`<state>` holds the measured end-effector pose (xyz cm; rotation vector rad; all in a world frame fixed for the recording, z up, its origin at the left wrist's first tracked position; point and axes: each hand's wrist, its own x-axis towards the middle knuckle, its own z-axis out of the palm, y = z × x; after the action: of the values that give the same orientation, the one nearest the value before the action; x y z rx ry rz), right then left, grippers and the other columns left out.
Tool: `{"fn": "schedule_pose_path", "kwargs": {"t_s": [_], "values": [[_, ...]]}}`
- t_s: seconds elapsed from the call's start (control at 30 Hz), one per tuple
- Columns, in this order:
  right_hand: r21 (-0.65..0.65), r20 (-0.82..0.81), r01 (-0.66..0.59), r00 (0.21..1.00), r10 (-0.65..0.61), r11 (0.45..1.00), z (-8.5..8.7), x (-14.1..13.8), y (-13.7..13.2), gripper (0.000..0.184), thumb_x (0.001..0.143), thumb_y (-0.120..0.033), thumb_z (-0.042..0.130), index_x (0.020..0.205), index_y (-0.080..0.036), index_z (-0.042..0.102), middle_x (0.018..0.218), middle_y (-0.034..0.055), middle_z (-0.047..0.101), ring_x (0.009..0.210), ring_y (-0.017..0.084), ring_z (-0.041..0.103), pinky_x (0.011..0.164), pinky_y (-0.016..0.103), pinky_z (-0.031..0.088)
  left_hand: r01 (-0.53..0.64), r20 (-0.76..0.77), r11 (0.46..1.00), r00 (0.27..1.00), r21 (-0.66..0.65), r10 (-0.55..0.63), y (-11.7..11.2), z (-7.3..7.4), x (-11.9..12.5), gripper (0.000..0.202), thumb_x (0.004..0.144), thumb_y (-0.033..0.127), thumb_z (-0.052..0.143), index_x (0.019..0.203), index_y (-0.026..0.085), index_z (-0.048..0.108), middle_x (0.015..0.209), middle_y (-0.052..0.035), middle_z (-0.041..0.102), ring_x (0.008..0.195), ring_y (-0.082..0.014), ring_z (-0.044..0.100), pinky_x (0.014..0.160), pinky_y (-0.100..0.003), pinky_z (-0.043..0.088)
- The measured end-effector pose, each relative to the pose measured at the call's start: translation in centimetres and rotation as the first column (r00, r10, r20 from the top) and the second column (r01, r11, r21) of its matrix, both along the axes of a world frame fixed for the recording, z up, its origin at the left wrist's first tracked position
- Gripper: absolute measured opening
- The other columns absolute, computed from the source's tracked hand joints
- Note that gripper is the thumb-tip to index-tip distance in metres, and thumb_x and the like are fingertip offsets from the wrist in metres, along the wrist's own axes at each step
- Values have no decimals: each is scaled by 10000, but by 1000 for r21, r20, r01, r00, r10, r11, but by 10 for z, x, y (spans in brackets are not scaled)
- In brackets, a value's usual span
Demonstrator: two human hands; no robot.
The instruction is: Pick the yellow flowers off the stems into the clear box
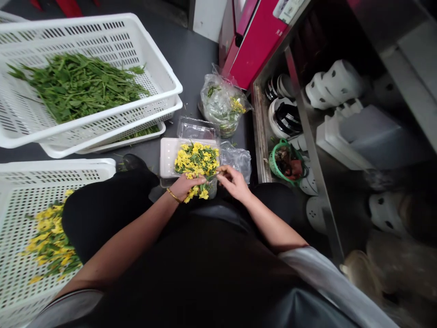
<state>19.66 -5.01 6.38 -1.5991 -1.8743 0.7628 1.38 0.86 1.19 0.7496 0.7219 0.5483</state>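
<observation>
Head camera looks down on a seated person's lap and a dark floor. Left hand [184, 186], with a gold bangle at the wrist, has its fingers curled around a small bunch of yellow flowers [197, 193]; blossoms stick out past the fingertips. Right hand [233, 181] sits just beside it, thumb and forefinger pinched together at the top of the same bunch, the other fingers loosely bent. Both hands hover at the near edge of a clear plastic tray [168, 157] heaped with more yellow blossoms and green stems [197, 158]. A clear lid [197, 128] lies at the tray's far edge, and a crumpled plastic bag [221, 104] of greens sits beyond it. At the left, a stack of white perforated crates [160, 86] holds a pile of green stems and leaves [77, 85]. Another white crate [20, 200] by the person's left knee holds scattered yellow flowers. A metal shelf [309, 136] with white crockery stands at the right.
</observation>
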Motion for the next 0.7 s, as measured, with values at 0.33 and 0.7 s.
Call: {"fn": "schedule_pose_path", "kwargs": {"t_s": [0.33, 0.7], "values": [[-119, 454, -191, 862, 224, 974, 11, -12, 10, 288, 928, -337, 367, 834, -156, 571, 826, 77, 610, 729, 142, 545, 638, 236, 355, 152, -235, 940, 969, 304, -81, -9, 4, 2, 168, 607, 266, 683, 597, 126, 591, 558, 17, 545, 536, -98, 471, 547, -236, 383], [-549, -446, -379, 887, 122, 745, -29, 20, -3, 461, 883, -526, 364, 830, -121, 578, 496, -31, 481, 434, 102, 485, 502, 236, 396, 346, -309, 857, 922, 382, -235, -6, 23, 3, 170, 577, 283, 664, 604, 126, 603, 531, 18, 536, 506, -88, 444, 505, -220, 362]]}}
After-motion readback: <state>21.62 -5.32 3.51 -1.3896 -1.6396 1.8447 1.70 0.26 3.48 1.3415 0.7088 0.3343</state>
